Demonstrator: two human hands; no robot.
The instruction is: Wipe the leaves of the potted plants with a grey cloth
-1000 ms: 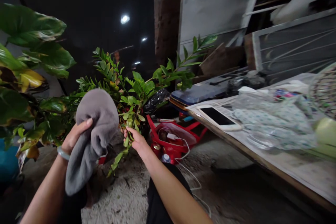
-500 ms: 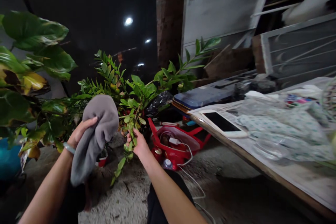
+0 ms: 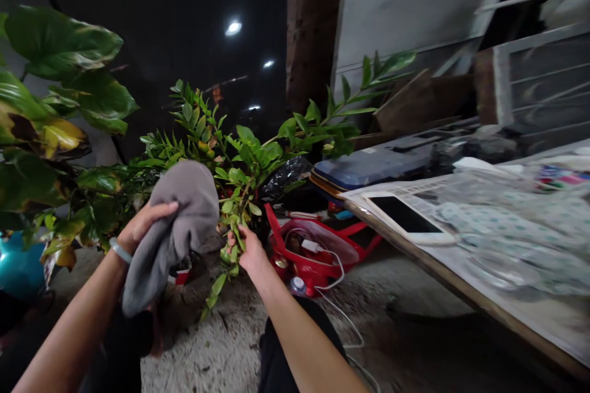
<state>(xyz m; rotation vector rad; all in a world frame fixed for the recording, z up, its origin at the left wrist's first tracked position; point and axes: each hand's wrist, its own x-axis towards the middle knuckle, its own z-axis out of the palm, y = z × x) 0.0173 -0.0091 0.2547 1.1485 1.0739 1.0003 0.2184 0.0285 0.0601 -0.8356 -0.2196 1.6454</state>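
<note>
Ground: Behind the scene stood a dark wall and a brick pillar, and below was a rough concrete floor.
Left hand: It was closed on a gray cloth, and a pale bangle sat on the wrist.
Cloth direction: Its long axis slanted from upper right to lower left, and the loose end pointed down toward the floor.
Right hand: It was clamped around a leafy stem of a ZZ plant.
Stem direction: The stem stood nearly upright through the hand, and one lower branch pointed down and left.
Hands together: They were apart but near, with the cloth just beside the stem.
Plant place: It stood in front of the person, between a large-leaved plant and a red plastic basket.
Right side: A wooden table edge carried newspaper, a smartphone and a clear plastic bag.
</note>
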